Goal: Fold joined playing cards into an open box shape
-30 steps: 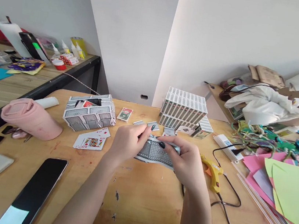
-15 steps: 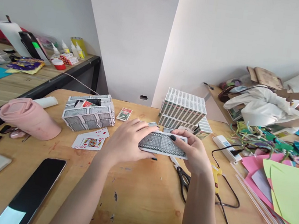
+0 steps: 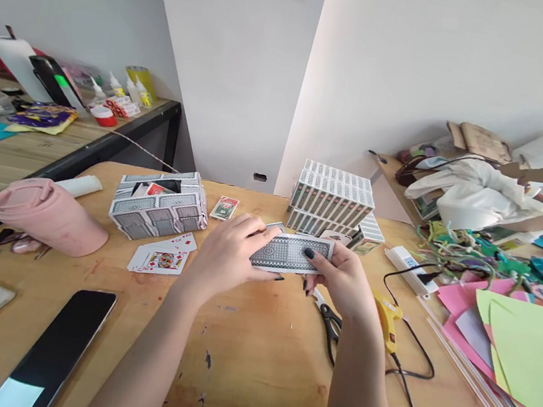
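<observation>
Both my hands hold a playing card (image 3: pixel 289 253), its grey patterned back towards me, above the middle of the table. My left hand (image 3: pixel 231 255) grips the left end, fingers over the top edge and thumb below. The right hand (image 3: pixel 342 277) pinches the other end, thumb on the patterned face and fingers behind. Whether more than one card is held I cannot tell. Beyond my hands stand stacked card boxes (image 3: pixel 333 195). To the left is a box built of cards (image 3: pixel 162 208), with loose face-up cards (image 3: pixel 162 259) in front and a small card pack (image 3: pixel 225 208) beside it.
Scissors (image 3: pixel 329 326) and a yellow glue gun (image 3: pixel 387 321) lie by my right forearm, the gun's cable trailing forward. A power strip (image 3: pixel 411 270) and coloured paper (image 3: pixel 510 338) are at right. A pink tumbler (image 3: pixel 55 217) and a phone (image 3: pixel 60 342) lie at left.
My right hand has shifted slightly left and its fingers have moved lower behind the card. The card's right end is a little higher. My left hand keeps its grip.
</observation>
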Demonstrator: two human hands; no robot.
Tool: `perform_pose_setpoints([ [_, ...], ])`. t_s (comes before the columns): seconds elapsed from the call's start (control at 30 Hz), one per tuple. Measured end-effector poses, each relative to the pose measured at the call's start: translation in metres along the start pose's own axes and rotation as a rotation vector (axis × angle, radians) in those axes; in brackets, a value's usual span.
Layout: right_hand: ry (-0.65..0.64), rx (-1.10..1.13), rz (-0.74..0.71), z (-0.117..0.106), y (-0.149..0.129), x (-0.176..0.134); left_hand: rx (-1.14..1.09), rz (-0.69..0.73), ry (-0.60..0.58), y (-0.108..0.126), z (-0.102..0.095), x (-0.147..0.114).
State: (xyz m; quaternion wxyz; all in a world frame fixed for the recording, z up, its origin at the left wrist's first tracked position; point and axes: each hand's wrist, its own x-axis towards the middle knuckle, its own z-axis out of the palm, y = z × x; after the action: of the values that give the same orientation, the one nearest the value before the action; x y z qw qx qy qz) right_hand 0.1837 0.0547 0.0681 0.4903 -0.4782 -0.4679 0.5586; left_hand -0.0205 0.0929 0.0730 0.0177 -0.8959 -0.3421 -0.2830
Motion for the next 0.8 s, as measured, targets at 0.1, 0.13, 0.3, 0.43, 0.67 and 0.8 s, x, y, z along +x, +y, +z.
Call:
perform_pose_setpoints([
  [0.1, -0.01, -0.014, 0.002, 0.001, -0.002, -0.001, -0.012, 0.004, -0.007, 0.0, 0.0, 0.0],
  [0.13, -0.012, -0.005, 0.002, 0.001, -0.002, -0.001, -0.025, -0.001, -0.006, 0.0, 0.001, 0.0],
  [0.3, 0.018, 0.095, -0.009, 0.005, -0.001, 0.001, -0.046, -0.047, -0.001, 0.0, 0.0, 0.0],
  [0.43, 0.014, 0.161, -0.008, 0.006, 0.003, 0.005, -0.055, -0.063, -0.001, 0.0, -0.003, -0.001],
  [0.67, -0.063, 0.02, 0.086, 0.004, -0.004, 0.0, -0.025, -0.036, -0.004, 0.0, -0.004, -0.001],
  [0.8, -0.015, -0.042, 0.036, 0.005, -0.007, -0.005, 0.018, -0.012, 0.005, 0.0, -0.002, -0.001],
])
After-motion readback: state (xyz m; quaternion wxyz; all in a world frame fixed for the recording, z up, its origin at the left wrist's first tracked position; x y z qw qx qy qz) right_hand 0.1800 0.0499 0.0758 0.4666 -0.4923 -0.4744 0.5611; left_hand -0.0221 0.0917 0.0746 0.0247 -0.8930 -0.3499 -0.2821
